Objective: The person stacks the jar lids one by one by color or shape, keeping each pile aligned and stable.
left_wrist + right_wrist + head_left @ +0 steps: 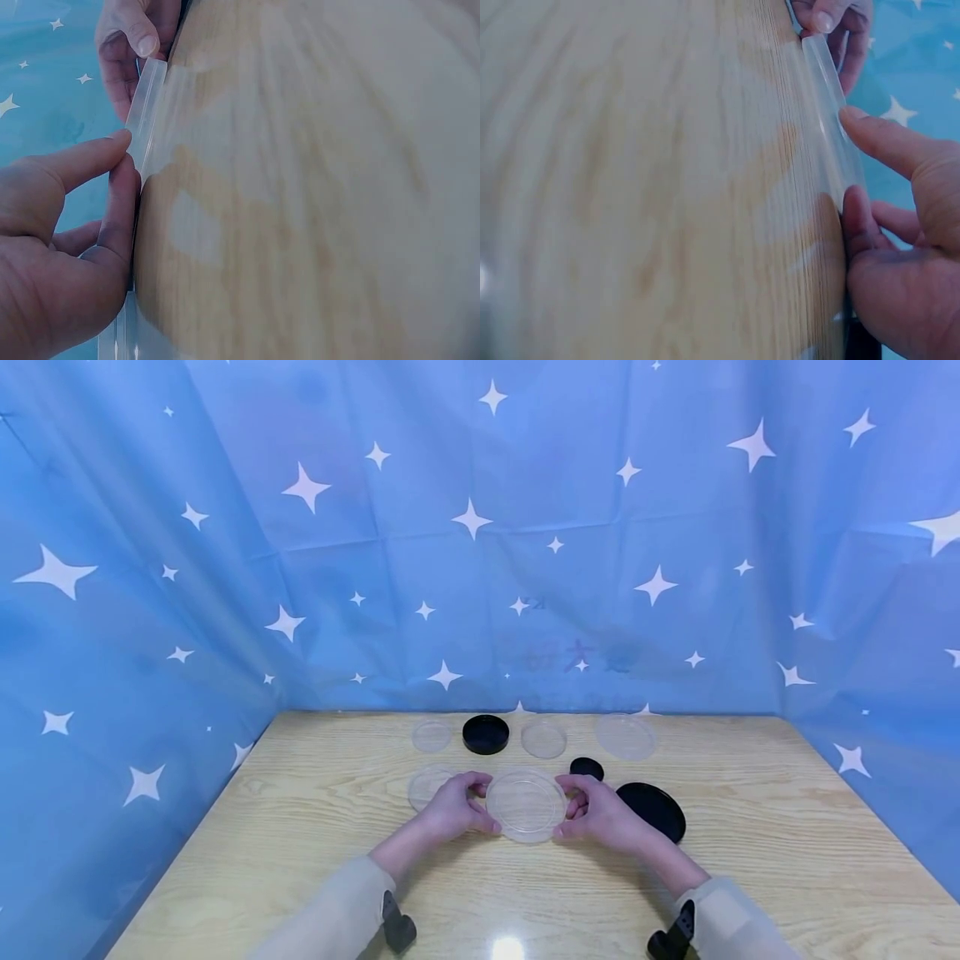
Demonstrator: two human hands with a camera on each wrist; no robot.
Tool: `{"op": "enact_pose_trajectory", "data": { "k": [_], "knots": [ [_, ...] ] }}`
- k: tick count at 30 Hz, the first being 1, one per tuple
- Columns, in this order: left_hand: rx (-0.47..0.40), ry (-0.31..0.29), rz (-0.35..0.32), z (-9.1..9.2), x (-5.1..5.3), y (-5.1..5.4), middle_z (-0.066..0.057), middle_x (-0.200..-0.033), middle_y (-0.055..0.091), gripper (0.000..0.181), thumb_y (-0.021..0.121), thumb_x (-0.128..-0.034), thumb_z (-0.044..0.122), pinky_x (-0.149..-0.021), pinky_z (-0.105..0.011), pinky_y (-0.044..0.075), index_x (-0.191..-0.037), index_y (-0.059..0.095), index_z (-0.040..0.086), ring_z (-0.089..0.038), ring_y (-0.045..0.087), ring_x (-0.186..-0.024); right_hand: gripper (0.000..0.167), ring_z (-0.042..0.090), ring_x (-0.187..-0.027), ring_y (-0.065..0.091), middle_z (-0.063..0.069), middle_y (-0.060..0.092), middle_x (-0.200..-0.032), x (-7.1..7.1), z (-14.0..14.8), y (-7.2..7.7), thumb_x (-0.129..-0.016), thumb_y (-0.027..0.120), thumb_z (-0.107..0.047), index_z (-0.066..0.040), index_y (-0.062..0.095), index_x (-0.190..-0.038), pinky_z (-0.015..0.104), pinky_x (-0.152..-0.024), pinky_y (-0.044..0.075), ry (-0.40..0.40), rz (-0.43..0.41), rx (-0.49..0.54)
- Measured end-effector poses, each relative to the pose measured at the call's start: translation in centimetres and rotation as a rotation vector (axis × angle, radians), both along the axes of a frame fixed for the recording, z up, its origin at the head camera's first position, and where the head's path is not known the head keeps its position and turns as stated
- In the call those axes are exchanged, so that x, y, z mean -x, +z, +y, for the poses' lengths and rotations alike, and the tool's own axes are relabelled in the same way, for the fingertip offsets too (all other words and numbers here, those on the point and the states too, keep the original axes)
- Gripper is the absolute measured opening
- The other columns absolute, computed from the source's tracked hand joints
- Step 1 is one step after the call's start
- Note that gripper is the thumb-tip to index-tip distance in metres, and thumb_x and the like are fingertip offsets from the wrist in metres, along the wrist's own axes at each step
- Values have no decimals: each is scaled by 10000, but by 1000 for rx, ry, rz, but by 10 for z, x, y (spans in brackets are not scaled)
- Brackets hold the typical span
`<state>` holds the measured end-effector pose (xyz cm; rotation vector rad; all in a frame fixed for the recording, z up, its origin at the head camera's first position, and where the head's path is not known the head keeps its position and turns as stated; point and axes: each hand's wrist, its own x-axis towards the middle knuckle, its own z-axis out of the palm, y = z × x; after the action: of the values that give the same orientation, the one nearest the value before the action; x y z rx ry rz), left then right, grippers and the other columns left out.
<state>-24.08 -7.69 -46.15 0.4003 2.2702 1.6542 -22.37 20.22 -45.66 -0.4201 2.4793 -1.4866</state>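
Note:
A clear round dish (526, 807) lies at the middle of the wooden table, between the two hands. The left hand (454, 808) holds its left edge between thumb and fingers; the right hand (598, 814) holds its right edge the same way. In the left wrist view the dish (147, 105) shows edge-on, low over the tabletop, with the left hand (71, 240) at its near side. The right wrist view shows the dish's side wall (829, 105) and the right hand (907, 217) touching it. Whether the dish rests on the table, I cannot tell.
Behind the left hand lies a clear disc (429, 787). Farther back are a clear disc (432, 736), a black dish (486, 735), a clear dish (543, 739) and a larger clear disc (626, 737). A small black piece (587, 767) and large black disc (654, 811) lie by the right hand.

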Motion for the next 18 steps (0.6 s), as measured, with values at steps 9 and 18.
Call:
{"op": "enact_pose_trajectory", "data": {
  "k": [9, 18],
  "knots": [
    [40, -12, 23, 1, 2, 2, -121, -1125, 506, 829, 881, -700, -63, -703, -254, 535, -1436, 499, -65, -153, 664, -814, 919, 231, -854, 513, 117, 542, -956, 2, 1, -1, -757, 901, -32, 113, 381, -1501, 248, -674, 481, 20, -4, -2],
    [42, -17, 40, 2, 0, 2, -129, -1102, 509, 862, 885, -659, -86, -683, -248, 531, -1426, 493, -79, -141, 644, -802, 897, 240, -846, 520, 122, 541, -949, -2, 1, 0, -740, 897, -5, 129, 398, -1474, 244, -664, 488, 24, 24, 21]
  ]
}}
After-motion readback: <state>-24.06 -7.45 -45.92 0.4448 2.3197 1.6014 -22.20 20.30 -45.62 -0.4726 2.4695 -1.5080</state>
